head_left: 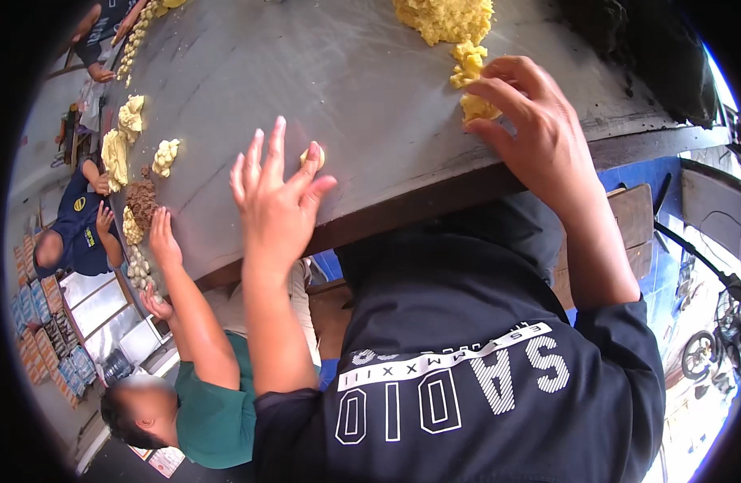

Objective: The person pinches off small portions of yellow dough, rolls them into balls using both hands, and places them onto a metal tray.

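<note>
My left hand [275, 193] is over the grey tabletop near its front edge, with the fingers spread. A small pale yellow ball of dough [317, 153] sits at its index fingertip, partly hidden by that finger. Farther right, the thumb and fingers of my right hand [536, 121] curve around a lump of yellow dough [475, 109], the thumb on its near side. Just beyond that lump lie more torn bits of dough [469, 63]. They trail up to a large crumbly yellow mound of dough [447, 18] at the far edge of the picture.
At my left, a person in a green shirt [217, 406] works at the same grey table [370, 97] beside a brown crumbly heap [142, 201]. Pale dough lumps [114, 157] and small pieces line the left side, with other people beyond. A dark bundle [640, 56] rests at the right end.
</note>
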A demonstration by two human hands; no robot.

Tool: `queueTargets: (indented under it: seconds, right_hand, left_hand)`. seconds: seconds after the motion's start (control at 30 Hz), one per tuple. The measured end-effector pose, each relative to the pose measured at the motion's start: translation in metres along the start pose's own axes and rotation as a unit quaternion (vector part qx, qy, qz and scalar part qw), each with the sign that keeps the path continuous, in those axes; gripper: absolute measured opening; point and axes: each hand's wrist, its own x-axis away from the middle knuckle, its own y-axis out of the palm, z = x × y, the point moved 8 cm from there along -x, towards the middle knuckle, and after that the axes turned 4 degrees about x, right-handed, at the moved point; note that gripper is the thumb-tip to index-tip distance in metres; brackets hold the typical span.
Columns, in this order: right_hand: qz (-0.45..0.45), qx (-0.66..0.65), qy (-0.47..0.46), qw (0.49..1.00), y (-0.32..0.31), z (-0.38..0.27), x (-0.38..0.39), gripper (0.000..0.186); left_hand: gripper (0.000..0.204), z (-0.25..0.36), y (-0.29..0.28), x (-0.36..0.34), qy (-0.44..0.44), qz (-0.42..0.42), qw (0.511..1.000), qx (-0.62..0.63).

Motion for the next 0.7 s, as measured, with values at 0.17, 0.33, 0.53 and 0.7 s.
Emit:
queueTargets:
  seconds: [0.17, 0.33, 0.53, 0.7]
  right_hand:
    - [-0.055, 0.084, -0.006, 0.995, 0.009, -0.012, 0.0, 0.028]
    - [-0.026, 0.075, 0.043, 0.996, 0.006, -0.002, -0.004, 0.021]
    - [-0.074, 0.088, -0.04, 0.993, 0.025, -0.012, -0.005, 0.018]
    - [-0.122, 0.139, -0.025, 0.982, 0.034, -0.013, -0.016, 0.023]
  left_hand:
    - [0.018, 0.016, -0.028, -0.095, 0.133, 0.279, 0.947, 0.085]
    - [0.026, 0.031, 0.011, -0.094, 0.178, 0.327, 0.925, 0.073]
    - [0.028, 0.029, 0.001, -0.089, 0.182, 0.354, 0.915, 0.061]
    - [0.02, 0.009, -0.002, -0.092, 0.128, 0.285, 0.896, 0.315]
